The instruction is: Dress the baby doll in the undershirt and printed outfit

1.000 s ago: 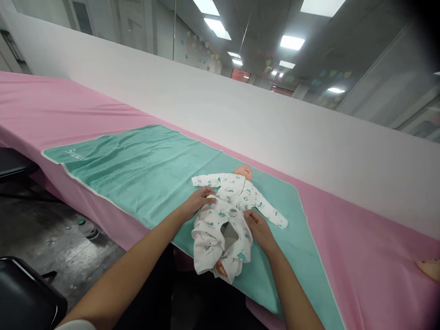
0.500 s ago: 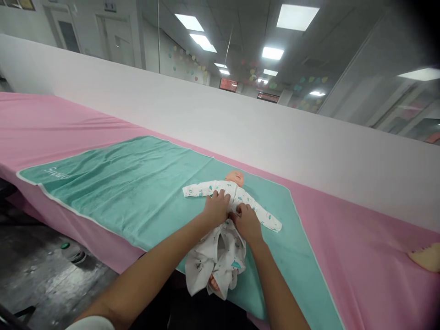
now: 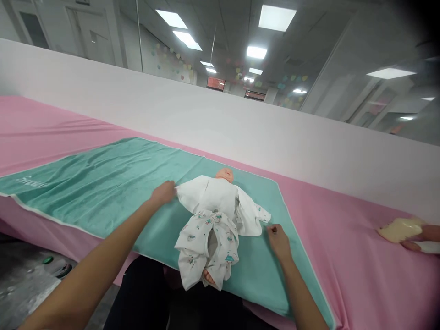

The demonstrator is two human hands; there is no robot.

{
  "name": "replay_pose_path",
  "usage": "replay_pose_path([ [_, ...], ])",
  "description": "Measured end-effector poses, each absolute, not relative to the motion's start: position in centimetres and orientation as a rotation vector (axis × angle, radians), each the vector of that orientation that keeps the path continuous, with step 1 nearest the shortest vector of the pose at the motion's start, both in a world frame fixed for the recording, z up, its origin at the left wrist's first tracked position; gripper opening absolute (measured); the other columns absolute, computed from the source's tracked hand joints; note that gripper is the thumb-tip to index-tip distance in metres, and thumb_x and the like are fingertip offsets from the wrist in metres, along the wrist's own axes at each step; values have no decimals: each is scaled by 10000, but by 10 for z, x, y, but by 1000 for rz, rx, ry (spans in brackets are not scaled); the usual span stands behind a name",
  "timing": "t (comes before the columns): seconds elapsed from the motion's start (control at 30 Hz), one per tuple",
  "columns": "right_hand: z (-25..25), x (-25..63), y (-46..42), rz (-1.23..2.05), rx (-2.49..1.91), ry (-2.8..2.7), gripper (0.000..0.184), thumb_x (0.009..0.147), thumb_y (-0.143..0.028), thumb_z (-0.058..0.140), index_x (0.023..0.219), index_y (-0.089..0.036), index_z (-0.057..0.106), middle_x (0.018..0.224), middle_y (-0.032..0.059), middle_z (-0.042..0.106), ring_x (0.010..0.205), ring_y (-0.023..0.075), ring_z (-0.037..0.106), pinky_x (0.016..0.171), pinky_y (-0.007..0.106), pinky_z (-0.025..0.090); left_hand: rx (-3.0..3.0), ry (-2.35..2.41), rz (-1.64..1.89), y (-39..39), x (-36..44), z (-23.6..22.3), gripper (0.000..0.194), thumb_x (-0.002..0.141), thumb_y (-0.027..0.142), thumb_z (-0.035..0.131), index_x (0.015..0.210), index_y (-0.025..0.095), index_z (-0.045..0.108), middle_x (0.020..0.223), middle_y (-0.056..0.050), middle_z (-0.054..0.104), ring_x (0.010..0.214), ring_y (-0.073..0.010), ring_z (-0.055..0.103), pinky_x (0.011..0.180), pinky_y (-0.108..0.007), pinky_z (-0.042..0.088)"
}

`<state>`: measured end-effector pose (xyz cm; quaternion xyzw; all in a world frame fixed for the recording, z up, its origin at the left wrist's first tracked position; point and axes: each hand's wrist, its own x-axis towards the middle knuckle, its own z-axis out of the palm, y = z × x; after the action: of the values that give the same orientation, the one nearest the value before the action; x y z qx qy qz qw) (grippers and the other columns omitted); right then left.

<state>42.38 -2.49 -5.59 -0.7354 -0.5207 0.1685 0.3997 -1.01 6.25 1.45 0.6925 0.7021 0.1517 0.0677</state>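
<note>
A baby doll (image 3: 225, 174) lies on its back on a green towel (image 3: 144, 169), head away from me. Its white printed shirt (image 3: 220, 195) has its front panels folded outward, plain inner side up, over the arms. One printed cuff shows at the right. White printed trousers (image 3: 192, 238) with an open crotch cover the legs, and toes show at one hem. My left hand (image 3: 164, 192) is at the outer tip of the left panel; its fingers are blurred, so its grip is unclear. Beside the right panel, my right hand (image 3: 280, 240) has curled fingers, apart from the cloth.
Pink cloth (image 3: 330, 220) covers the table around the towel. A low white wall (image 3: 206, 119) with glass above runs along the back. At the far right, another person's hand (image 3: 428, 236) is at a pale yellow object (image 3: 400, 229). A green-capped container (image 3: 51, 263) is on the floor.
My hands have moved apart from the doll's middle, left hand leftward and right hand rightward. The shirt front has been opened and spread sideways. Another person's hand has appeared at the right.
</note>
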Motion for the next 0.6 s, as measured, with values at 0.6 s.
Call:
replay_pose_path([
  [0.6, -24, 327, -22, 1410, -1145, -1895, 224, 619, -343, 706, 710, -174, 592, 703, -13, 562, 668, 133, 497, 609, 254, 386, 2205, 960, 617, 1, 52, 11, 163, 697, 338, 647, 769, 208, 579, 1442, -4, 200, 1296, -267, 266, 980, -365, 369],
])
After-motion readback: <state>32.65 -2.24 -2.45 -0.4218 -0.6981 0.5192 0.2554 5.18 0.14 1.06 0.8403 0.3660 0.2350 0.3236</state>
